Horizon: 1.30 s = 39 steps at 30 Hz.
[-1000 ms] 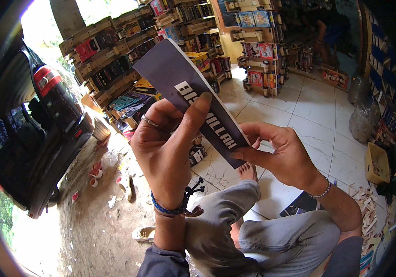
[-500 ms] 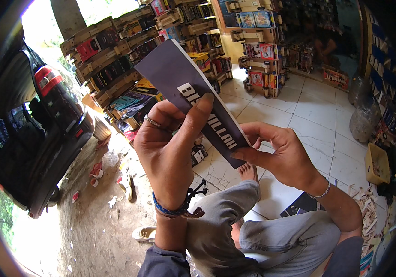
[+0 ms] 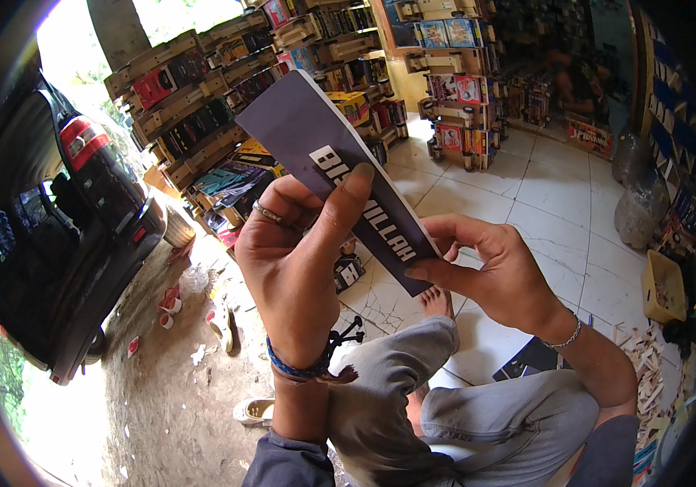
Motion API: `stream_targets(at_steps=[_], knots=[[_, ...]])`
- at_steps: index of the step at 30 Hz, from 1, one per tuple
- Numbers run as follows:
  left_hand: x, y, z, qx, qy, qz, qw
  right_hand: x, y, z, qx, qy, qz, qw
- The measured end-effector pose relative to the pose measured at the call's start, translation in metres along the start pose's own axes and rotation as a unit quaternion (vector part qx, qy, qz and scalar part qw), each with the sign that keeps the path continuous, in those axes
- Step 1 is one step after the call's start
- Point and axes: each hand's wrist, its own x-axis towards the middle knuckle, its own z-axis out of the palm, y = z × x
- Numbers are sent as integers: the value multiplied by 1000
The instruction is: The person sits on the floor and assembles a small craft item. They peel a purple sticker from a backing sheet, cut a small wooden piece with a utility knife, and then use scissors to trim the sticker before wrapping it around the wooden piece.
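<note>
A long, flat dark purple panel (image 3: 287, 122) with white lettering and a pale edge slants across the middle, its far end up and to the left. My left hand (image 3: 291, 256) is closed on it, the thumb pressed flat over part of the lettering and the fingers behind. At the near end, my right hand (image 3: 490, 264) pinches the panel's right edge between thumb and fingers. The fingertips behind the panel are hidden.
Stacked wooden toy vehicles (image 3: 453, 89) with colourful printed sides line the back. A dark car (image 3: 80, 227) stands at left. On the tiled floor at right are a yellow tub (image 3: 663, 286) and wood offcuts (image 3: 648, 373); a dark printed sheet (image 3: 534, 357) lies beside my knee.
My hands and the panel stay almost exactly where they were, with the same grip. In the dark area at the back right, a person has shifted slightly.
</note>
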Motion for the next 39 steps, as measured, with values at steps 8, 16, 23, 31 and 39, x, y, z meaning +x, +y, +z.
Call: stream_targets(at_steps=[8,16,23,31,39], knots=[[1,-4,-4,-1,-14,15,1000,0,0,0,-1,0,-5,1000],[1,-7,-7,6,-15,29,999,-1,0,0,3,-3,-1,1000],[2,-6,-6,2,-19,23,1000,-1,-1,0,4,2,-2,1000],[2,-7,-7,11,-9,25,1000,0,1,0,4,3,-12,1000],[0,-4,-2,-15,2,10,1000,-1,1,-1,-2,-3,-11,1000]])
